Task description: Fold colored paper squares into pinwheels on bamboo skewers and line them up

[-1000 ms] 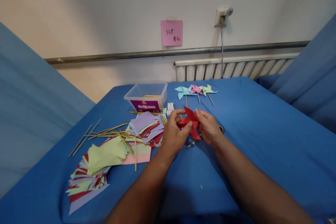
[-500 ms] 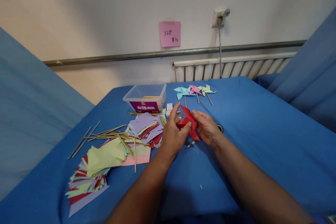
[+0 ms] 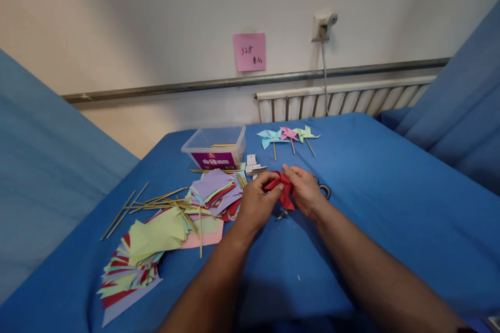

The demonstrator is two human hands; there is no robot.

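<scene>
A red paper pinwheel [image 3: 286, 199], partly folded, is held between both hands above the blue table. My left hand [image 3: 260, 200] grips its left side, thumb on the front and fingers bent over the upper edge. On the right side, my right hand [image 3: 307, 190] pinches the paper between thumb and fingers. Scissors [image 3: 325, 191] lie under my hands, one dark handle loop showing on the right and the blade tip below the pinwheel. Small white boxes [image 3: 252, 161] stand just behind my left hand.
Blue, pink and green pinwheels [image 3: 289, 134] on sticks lie at the back. A clear plastic box [image 3: 214, 140] holds sticks. Left of my hands are cut paper sheets [image 3: 214, 187], loose sticks [image 3: 160, 202] and a fanned paper stack [image 3: 130, 276]. Blue curtains hang either side.
The upper red blade that stood up has been folded down toward the pinwheel's middle. My left fingers, raised before, are now bent over the paper. The view has shifted slightly.
</scene>
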